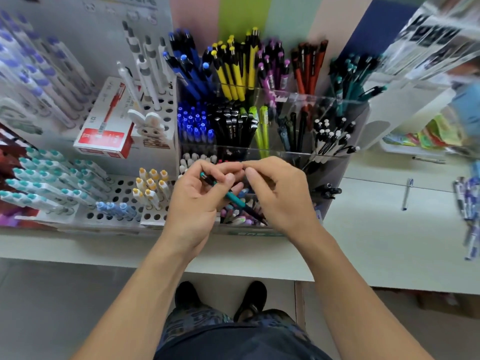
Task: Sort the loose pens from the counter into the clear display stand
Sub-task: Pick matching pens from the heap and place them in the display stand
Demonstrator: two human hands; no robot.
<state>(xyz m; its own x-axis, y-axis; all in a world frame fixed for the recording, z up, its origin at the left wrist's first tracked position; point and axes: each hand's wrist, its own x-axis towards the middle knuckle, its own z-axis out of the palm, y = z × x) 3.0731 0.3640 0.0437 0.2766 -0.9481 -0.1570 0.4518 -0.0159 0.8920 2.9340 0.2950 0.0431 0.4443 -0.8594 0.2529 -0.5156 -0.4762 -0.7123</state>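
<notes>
— Where are you standing?

— At a white desk (259, 255) in a stationery shop, pastel panels on the wall behind. I hold one teal pen (235, 199) over the front of the clear display stand (335, 149). My left hand (200, 196) curls round its upper barrel; that grip is closed on the pen. My right hand (275, 193) meets the left at the fingertips, thumb and forefinger narrowed to a pinch; whether they catch the pen or something small, I cannot tell.

— Why hold it slanted like that?

— I judge I am checking or turning it before dropping it tip-down, as the rest stand. The stand groups pens by colour, and the teal pens (348, 74) sit in the back right compartment, so that looks like its home.

— What is left loose?

— One blue-capped pen (406, 194) lies alone on the desk to my right, well apart from the stand, and a bunch of blue-and-white pens (470, 203) lies by the right edge.

— Any writing?

— The red and white pen box (109, 120) left of the stand carries print, too blurred to read beyond what may be "12".
</notes>
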